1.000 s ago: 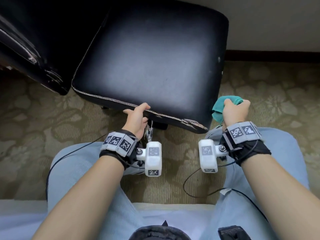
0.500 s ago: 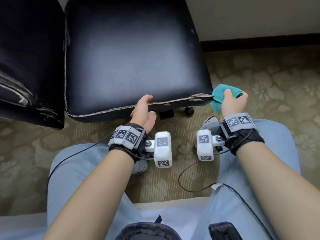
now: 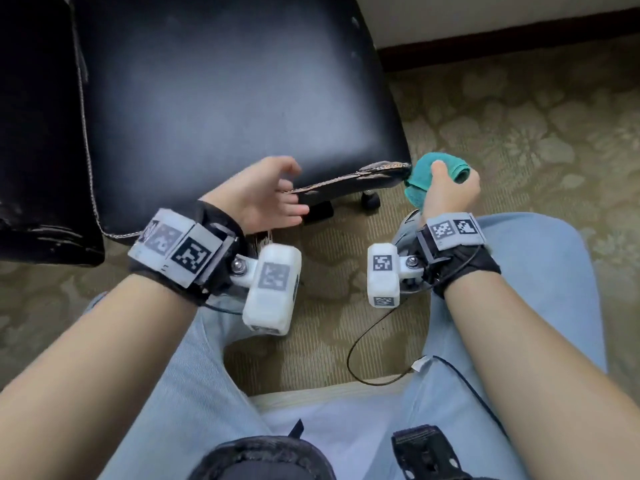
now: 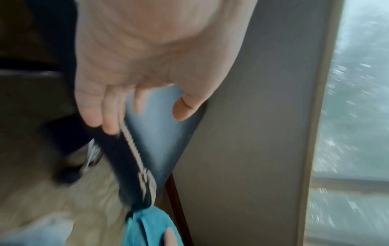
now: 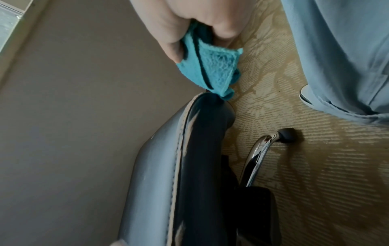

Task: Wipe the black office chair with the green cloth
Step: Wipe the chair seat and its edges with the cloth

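Black office chair (image 3: 225, 98): seat far and left, worn near edge facing knees. Green cloth (image 3: 420, 180): bunched in right hand (image 3: 450, 192), fingers curled round it, touching seat's near right corner. Left hand (image 3: 263, 195): loosely spread at near edge, gripping nothing. Progress, judged: corner contact only; seat top apparently left to wipe.

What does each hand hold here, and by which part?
The right hand grips the bunched green cloth around its middle. The left hand holds nothing, open at the chair seat's front edge.

patterned carpet (image 3: 519, 133), plain wall (image 3: 485, 15), dark baseboard (image 3: 502, 46).
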`<state>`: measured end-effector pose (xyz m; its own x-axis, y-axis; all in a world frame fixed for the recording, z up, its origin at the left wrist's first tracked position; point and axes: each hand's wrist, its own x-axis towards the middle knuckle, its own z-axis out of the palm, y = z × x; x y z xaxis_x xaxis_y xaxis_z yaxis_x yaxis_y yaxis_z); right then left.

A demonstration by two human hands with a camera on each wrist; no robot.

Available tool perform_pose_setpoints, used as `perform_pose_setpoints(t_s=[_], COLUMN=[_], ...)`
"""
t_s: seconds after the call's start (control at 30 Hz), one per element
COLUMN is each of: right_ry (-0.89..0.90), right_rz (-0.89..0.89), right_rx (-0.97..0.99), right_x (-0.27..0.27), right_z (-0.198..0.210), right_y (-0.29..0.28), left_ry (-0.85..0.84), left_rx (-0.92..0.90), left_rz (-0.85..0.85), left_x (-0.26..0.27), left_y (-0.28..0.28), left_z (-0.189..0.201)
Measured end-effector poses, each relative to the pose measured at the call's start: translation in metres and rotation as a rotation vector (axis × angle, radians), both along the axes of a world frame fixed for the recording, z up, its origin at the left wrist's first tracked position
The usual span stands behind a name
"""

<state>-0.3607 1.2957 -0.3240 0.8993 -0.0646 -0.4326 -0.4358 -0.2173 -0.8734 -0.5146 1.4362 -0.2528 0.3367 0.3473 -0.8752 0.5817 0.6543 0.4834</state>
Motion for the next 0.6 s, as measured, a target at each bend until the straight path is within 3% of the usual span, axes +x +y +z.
perform_pose_setpoints(t_s=[0.07,0.13,0.23,0.33,0.5,0.6], right_ry=[0.001,-0.005,-0.028,-0.08,-0.232,-0.213], right_rz=[0.016,0.038,0.091,0.199,0.426,0.513], right_rx=[0.012,0.021,0.034,0.056,0.018,0.036], right_x=[-0.007,-0.013,-0.017,-0.017,-0.022,-0.027], right_z=[0.001,0.0,-0.003,-0.01,-0.035,-0.041], right_y=[0.004,0.008,0.01,0.011,0.008,0.013], left_ry=[-0.019,0.009,0.095,0.213,0.297,0.303], left_rx=[0.29,0.718,1.144,1.249,1.189,1.212], left_rz=[-0.122,-0.308,-0.85,-1.197,-1.242,-1.216], left_x=[0.008,0.013,0.013,0.013,0.019,0.019], left_y=[0.008,0.014,0.021,0.028,0.03,0.03], left_z=[0.01,0.008,-0.012,-0.032,-0.045,-0.044])
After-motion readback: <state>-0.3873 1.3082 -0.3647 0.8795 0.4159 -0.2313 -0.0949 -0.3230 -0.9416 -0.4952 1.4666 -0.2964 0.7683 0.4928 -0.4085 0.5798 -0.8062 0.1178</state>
